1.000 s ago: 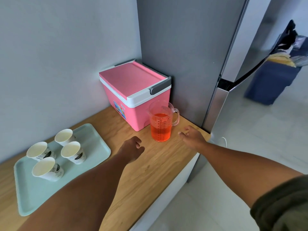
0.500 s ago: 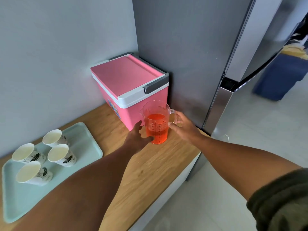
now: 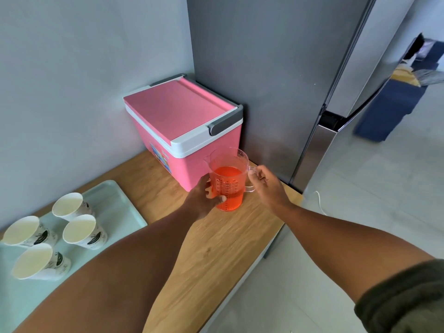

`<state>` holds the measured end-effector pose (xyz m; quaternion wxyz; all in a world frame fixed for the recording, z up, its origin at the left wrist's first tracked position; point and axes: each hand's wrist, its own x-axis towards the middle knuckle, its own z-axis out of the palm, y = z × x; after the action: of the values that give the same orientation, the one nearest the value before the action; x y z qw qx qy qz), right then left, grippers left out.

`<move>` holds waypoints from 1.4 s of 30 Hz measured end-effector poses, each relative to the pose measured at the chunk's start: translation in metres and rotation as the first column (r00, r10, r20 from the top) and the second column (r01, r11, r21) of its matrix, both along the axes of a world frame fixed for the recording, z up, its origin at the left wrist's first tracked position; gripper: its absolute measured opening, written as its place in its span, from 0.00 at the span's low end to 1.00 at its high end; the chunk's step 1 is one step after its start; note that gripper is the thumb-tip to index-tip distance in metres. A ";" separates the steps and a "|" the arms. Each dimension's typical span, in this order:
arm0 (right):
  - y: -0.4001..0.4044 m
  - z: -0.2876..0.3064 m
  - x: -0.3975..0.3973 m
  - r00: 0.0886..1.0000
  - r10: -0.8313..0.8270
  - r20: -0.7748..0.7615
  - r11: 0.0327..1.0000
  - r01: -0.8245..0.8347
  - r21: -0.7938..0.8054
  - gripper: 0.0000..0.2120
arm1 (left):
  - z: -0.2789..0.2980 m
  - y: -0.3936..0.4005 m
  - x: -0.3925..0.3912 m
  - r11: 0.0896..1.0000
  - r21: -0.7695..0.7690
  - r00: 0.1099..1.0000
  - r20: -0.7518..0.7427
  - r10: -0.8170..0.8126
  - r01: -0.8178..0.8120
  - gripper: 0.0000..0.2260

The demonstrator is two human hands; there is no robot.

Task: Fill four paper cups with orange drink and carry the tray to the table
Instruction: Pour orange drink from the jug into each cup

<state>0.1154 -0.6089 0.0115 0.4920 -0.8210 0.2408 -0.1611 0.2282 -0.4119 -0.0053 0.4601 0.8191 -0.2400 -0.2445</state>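
Note:
A clear plastic jug (image 3: 228, 182) about two-thirds full of orange drink stands on the wooden counter (image 3: 216, 248) in front of a pink cooler. My left hand (image 3: 201, 200) wraps the jug's lower left side. My right hand (image 3: 266, 186) has its fingers on the jug's handle at the right. Several empty white paper cups (image 3: 81, 230) stand on a pale green tray (image 3: 117, 205) at the left; my left forearm hides part of the tray.
The pink cooler box (image 3: 182, 121) with a closed lid sits in the corner against the grey wall. A tall steel fridge (image 3: 276, 80) rises just right of the counter's end. A dark blue bin (image 3: 389, 109) stands on the tiled floor beyond.
Both hands have moved in from the open counter and closed on the jug: left around its body, right onto the handle. The view has shifted slightly.

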 end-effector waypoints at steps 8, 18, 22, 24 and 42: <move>0.019 0.004 0.009 0.994 -0.043 0.103 0.947 0.007 0.321 0.14 | 0.001 0.008 0.003 0.996 -0.038 0.995 -0.051 -0.086 0.084 0.38; 0.031 0.016 0.030 0.981 -0.182 0.063 0.851 0.125 0.509 0.21 | 0.006 0.013 0.003 0.995 -0.034 0.989 -0.113 -0.097 0.094 0.38; 0.038 0.019 0.030 0.977 -0.199 0.079 0.822 0.122 0.556 0.21 | 0.005 0.024 0.000 0.998 -0.025 0.994 -0.090 -0.067 0.065 0.40; 0.044 0.021 0.029 0.979 -0.185 0.084 0.825 0.108 0.555 0.21 | 0.005 0.033 -0.002 0.999 -0.030 0.998 -0.059 -0.038 0.036 0.40; 0.154 0.061 0.054 0.990 0.021 0.141 0.863 -0.089 0.497 0.19 | -0.013 0.228 -0.070 0.835 0.293 0.880 0.053 0.472 -0.466 0.19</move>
<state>0.1695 -0.4547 0.0724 0.7075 -0.6591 0.2181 -0.1324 0.1583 -0.1841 -0.0188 0.3801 0.9098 0.0125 -0.1664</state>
